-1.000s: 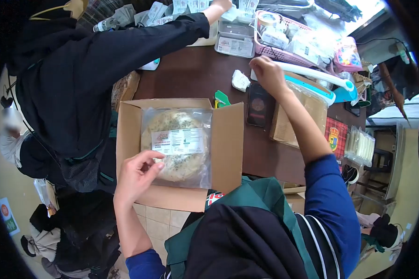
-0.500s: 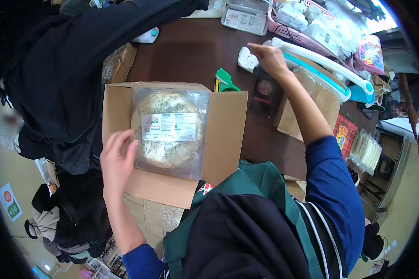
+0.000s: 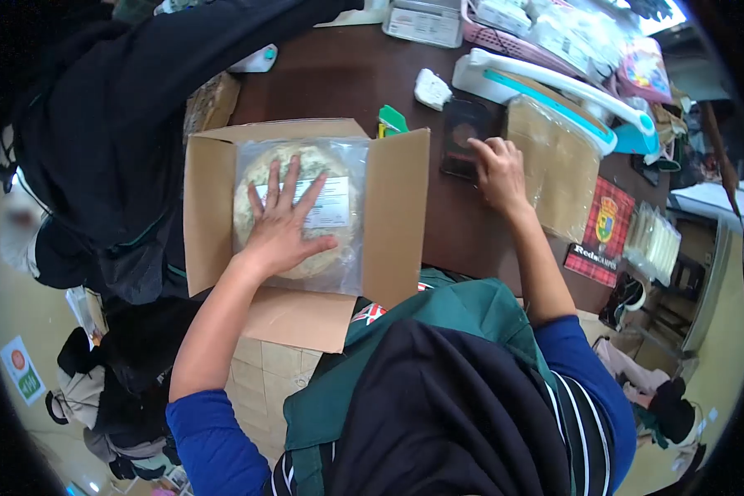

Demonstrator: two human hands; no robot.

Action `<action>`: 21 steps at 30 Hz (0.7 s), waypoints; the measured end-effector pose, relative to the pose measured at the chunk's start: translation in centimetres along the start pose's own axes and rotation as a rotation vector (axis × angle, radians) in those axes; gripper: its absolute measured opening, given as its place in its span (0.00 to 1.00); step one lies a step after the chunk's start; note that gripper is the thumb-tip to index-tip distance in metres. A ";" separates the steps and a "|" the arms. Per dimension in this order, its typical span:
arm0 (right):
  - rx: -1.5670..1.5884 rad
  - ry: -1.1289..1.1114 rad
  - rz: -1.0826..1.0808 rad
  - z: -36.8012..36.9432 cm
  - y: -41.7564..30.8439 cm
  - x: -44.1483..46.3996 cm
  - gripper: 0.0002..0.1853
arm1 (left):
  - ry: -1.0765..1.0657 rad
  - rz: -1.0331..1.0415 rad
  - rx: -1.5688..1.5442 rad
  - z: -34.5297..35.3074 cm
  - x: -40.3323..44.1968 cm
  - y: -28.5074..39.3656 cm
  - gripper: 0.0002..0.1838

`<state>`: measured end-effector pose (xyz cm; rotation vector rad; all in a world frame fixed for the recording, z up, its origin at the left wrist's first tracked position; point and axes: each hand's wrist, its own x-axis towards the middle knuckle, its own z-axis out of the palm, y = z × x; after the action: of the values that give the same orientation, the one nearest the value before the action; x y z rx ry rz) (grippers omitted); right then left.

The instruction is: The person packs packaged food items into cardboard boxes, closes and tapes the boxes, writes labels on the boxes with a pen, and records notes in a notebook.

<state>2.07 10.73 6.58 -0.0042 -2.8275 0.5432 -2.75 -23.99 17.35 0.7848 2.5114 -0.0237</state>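
An open cardboard box [image 3: 394,215] stands in front of me with its flaps folded out. Inside lies a round, herb-topped pizza base [image 3: 310,161], sealed in clear plastic with a white printed label [image 3: 329,205]. My left hand [image 3: 285,236] rests flat on this package, fingers spread, covering part of the label. Right of the box, my right hand [image 3: 502,178] is over the lower edge of a dark, phone-like rectangle [image 3: 465,124] on the table. Its fingers are bent and somewhat apart, the index fingertip at the dark surface, and no held object shows.
A green-handled tool [image 3: 393,120] lies behind the box, a crumpled white item [image 3: 432,89] beyond it. At right are a white-and-teal sealer-like device [image 3: 554,91], plastic-wrapped brown cardboard [image 3: 554,178] and a red plaid card [image 3: 605,227]. A dark-sleeved person [image 3: 99,149] stands at left.
My left hand has moved from the box's left side onto the pizza package and flattened there. My right hand has come down from near the white item to the dark rectangle.
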 end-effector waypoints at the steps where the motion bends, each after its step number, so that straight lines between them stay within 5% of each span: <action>1: -0.038 -0.058 0.054 0.2 1.0 -0.8 0.16 | 0.037 0.008 0.004 0.4 -0.2 0.0 0.51; 6: -0.263 -0.145 -0.004 2.5 1.2 -4.2 0.24 | 0.085 0.000 0.005 0.9 -0.7 0.4 0.51; 9: -0.343 -0.329 0.156 3.7 0.7 -4.0 0.29 | 0.115 -0.003 -0.003 1.1 -0.8 0.5 0.51; 21: -0.440 -0.466 0.210 3.6 -0.1 -3.3 0.28 | 0.184 0.010 -0.031 1.6 -1.4 0.4 0.49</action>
<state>4.31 9.18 2.59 -0.2968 -3.3661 -0.0673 -0.76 -24.63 16.64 0.8207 2.6730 0.0946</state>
